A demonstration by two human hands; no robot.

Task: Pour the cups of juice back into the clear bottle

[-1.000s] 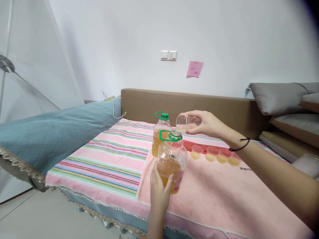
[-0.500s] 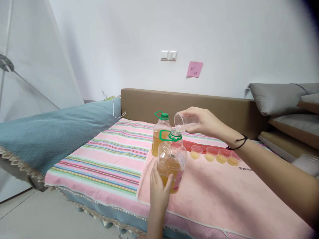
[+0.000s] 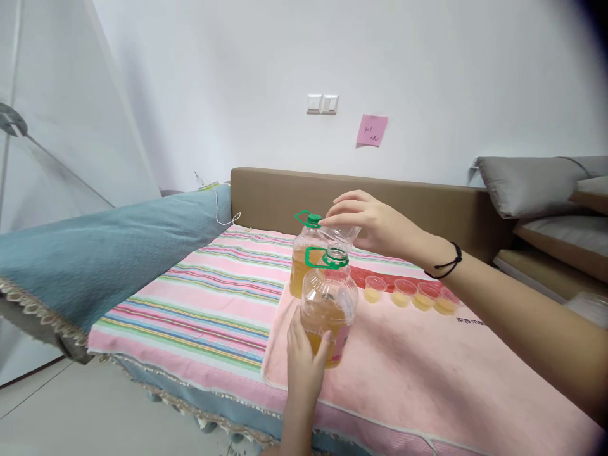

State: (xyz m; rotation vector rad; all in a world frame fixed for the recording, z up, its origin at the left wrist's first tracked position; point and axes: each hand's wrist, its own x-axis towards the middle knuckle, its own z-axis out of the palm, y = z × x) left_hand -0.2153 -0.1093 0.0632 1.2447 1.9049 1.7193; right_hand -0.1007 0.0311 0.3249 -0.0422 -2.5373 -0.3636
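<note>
My left hand [image 3: 304, 358] is wrapped round the lower side of a clear plastic bottle [image 3: 332, 291] with a green ring handle and an uncapped mouth. Amber liquid fills roughly its lower half. Above the mouth, my right hand [image 3: 382, 225] grips a clear plastic cup [image 3: 349, 235], tipped towards the bottle; the fingers partly cover it, and I cannot make out any liquid in it. Just behind stands a second bottle [image 3: 299, 263] of amber liquid, closed with a green cap [image 3: 314, 220]. To the right, several clear cups [image 3: 403, 292] with a little yellowish liquid stand in a row.
A pink towel [image 3: 389, 386] lies under the bottles and cups, over a striped cloth [image 3: 204, 297] on the bed. Behind runs a brown headboard [image 3: 403, 196]. Grey cushions [image 3: 532, 183] are stacked at the right. A clear container [image 3: 586, 310] shows partly behind my right forearm.
My right hand has tipped the cup further over the bottle mouth, and its fingers have lifted and spread forward over the cup. My left hand and the bottle have stayed put.
</note>
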